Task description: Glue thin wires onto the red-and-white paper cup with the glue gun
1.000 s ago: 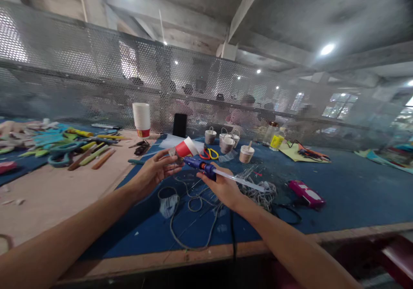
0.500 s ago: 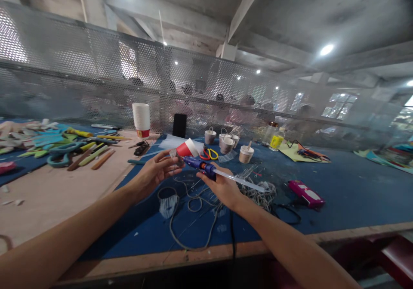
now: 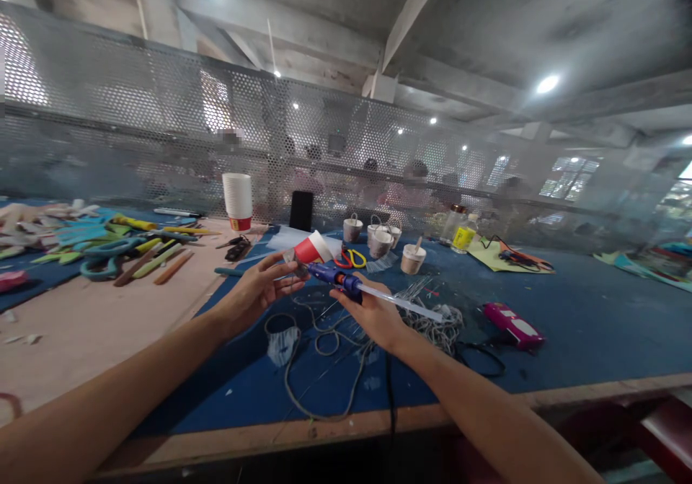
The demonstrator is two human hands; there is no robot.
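My left hand (image 3: 258,288) pinches the narrow end of a red and white paper cup (image 3: 314,248), tilted with its mouth to the upper right. Something grey, apparently cord, covers that end by the fingertips. A blue hot glue gun (image 3: 336,278) is gripped in my right hand (image 3: 375,312), its nozzle pointing left, at or very near the grey end; contact is hard to make out. From the gun's rear a long clear glue stick (image 3: 403,302) juts to the right. Grey cord (image 3: 346,405) lies looped on the blue mat below, tangled in a heap near my right wrist.
Behind stand stacked paper cups (image 3: 238,199), a black phone (image 3: 301,210), several cord-wrapped cups (image 3: 381,242) and red-yellow scissors (image 3: 351,257). At left lie blue-handled scissors (image 3: 102,262) and clay-like sticks (image 3: 173,267). A magenta device (image 3: 512,325) and a yellow-labelled bottle (image 3: 465,234) are at right.
Almost nothing differs. Both hands, the cup and the glue gun keep practically the same position; the whole view has shifted very slightly.
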